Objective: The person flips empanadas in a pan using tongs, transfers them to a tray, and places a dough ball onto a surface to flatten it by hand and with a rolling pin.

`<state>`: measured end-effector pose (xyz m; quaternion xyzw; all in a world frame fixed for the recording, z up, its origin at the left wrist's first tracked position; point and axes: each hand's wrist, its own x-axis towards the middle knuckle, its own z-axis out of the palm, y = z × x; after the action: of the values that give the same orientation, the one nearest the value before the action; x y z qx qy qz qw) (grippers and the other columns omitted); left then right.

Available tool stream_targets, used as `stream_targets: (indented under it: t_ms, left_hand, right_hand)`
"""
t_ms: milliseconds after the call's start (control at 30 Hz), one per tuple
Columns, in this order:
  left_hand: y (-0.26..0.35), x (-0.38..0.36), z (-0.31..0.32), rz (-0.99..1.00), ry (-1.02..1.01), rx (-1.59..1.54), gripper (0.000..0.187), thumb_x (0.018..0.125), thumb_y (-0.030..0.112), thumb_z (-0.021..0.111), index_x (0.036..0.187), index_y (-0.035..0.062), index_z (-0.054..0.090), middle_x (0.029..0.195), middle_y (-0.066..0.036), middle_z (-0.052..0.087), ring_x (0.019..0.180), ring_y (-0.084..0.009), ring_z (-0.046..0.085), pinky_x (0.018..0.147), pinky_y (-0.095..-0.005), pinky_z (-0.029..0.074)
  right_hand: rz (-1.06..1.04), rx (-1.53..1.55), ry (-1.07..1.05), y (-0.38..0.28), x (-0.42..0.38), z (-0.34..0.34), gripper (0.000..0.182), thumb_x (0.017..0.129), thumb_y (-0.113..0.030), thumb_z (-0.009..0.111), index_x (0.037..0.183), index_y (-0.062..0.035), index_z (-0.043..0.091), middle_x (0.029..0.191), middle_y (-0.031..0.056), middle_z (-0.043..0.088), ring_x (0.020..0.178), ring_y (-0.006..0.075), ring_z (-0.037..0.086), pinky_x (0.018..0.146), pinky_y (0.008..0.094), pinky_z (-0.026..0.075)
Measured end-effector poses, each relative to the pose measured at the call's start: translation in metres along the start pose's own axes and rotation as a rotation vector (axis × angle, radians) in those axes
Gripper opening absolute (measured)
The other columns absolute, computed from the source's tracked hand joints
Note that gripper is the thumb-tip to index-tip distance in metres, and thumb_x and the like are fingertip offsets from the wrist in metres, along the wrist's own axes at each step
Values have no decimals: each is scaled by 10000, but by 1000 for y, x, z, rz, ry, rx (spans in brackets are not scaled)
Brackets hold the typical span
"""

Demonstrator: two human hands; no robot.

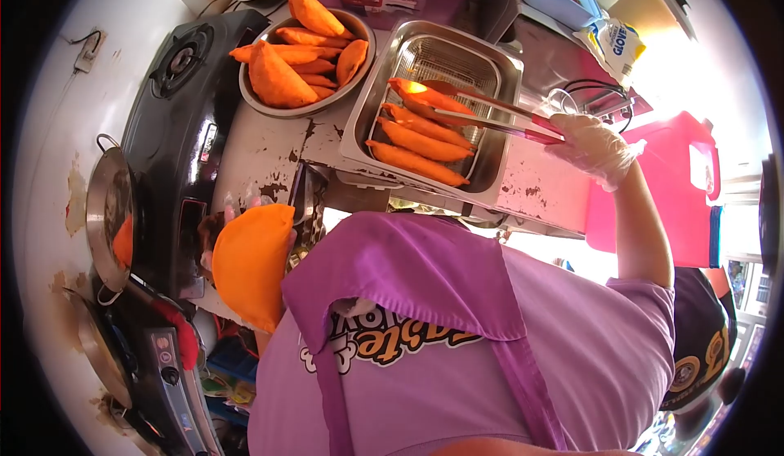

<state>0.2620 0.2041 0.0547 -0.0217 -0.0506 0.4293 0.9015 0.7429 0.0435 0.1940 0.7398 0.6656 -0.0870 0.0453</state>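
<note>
4 empanadas fill the steel pan — right hand squeezes tongs, left hand grips another.

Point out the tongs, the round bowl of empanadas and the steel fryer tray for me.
tongs (pixel 490 113), head view, on the middle of the metal arms.
round bowl (pixel 263 105), head view, on its lower left rim.
steel fryer tray (pixel 359 121), head view, on its bare left wall.

Empanadas in fryer tray, bowl beside, stove beyond
</note>
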Motion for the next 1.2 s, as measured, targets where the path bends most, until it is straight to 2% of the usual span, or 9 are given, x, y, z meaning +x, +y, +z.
stream_targets:
  t_ms: [267, 433, 667, 800, 933, 1000, 1067, 1100, 1200]
  left_hand:
    - [1, 4, 0, -32, -53, 92, 764, 898, 620, 353, 1467, 129, 220, 1510, -163, 214, 1376, -383, 215, 1105, -557, 172]
    - [-4, 7, 5, -29, -101, 147, 761, 902, 612, 360, 1463, 115, 230, 1505, -167, 227, 1371, -386, 227, 1111, -548, 168]
    - [16, -38, 25, 175, -102, 290, 757, 908, 601, 370, 1458, 96, 245, 1498, -172, 244, 1364, -391, 244, 1119, -536, 163]
    - [37, -41, 40, 306, -30, 281, 798, 884, 638, 379, 1460, 102, 244, 1508, -179, 208, 1377, -387, 211, 1121, -550, 138]
    - [53, -55, 55, 374, -62, 155, 807, 867, 638, 411, 1452, 102, 269, 1492, -154, 254, 1364, -319, 246, 1127, -526, 154]
    - [61, -63, 66, 433, -60, 138, 793, 868, 623, 434, 1443, 96, 289, 1454, -154, 313, 1339, -321, 288, 1117, -506, 204]
    - [77, -72, 65, 454, -97, 318, 844, 821, 570, 554, 1453, 98, 254, 1423, -215, 313, 1311, -349, 308, 1111, -494, 244]
    - [78, -77, 69, 474, -93, 314, 835, 832, 581, 536, 1455, 101, 253, 1433, -195, 311, 1309, -329, 318, 1114, -486, 241]
    - [82, -88, 79, 536, -113, 321, 814, 855, 590, 502, 1457, 104, 249, 1451, -166, 302, 1322, -306, 314, 1121, -473, 229]
  right_hand:
    - [285, 614, -119, 21, 5, -22, 275, 813, -146, 634, 1060, -30, 613, 758, 59, 584, 632, 101, 554, 497, 252, 458]
    - [224, 94, 71, 38, 33, 25, 401, 802, -282, 661, 1141, -92, 565, 865, 190, 641, 844, 377, 621, 751, 432, 493]
    - [-21, -23, 236, 58, 49, 75, 723, 729, -244, 721, 1353, -77, 396, 1190, 179, 573, 1084, 361, 554, 903, 422, 445]
    - [176, -109, 31, 59, 65, 68, 987, 630, -289, 810, 1427, -50, 279, 1413, 193, 400, 1308, 331, 375, 1059, 423, 310]
    - [196, -169, 197, -101, 90, 4, 822, 704, -331, 770, 1364, -24, 390, 1296, 183, 500, 1197, 301, 499, 972, 416, 417]
    - [-257, 678, 473, -179, 116, 25, 605, 820, -333, 679, 1286, -3, 479, 1196, 133, 555, 1060, 209, 571, 878, 359, 479]
    - [-12, 1433, -52, -284, 123, 25, 495, 897, -354, 578, 1258, -19, 524, 1210, 105, 552, 1090, 177, 545, 945, 301, 421]
    - [-321, 1297, -3, -337, 104, 32, 482, 905, -258, 606, 1290, -1, 472, 1151, 75, 583, 981, 157, 580, 865, 263, 453]
    - [-362, 1815, -802, -408, 141, 118, 776, 885, -543, 527, 1418, -38, 275, 1363, 174, 405, 1276, 271, 387, 1078, 412, 284]
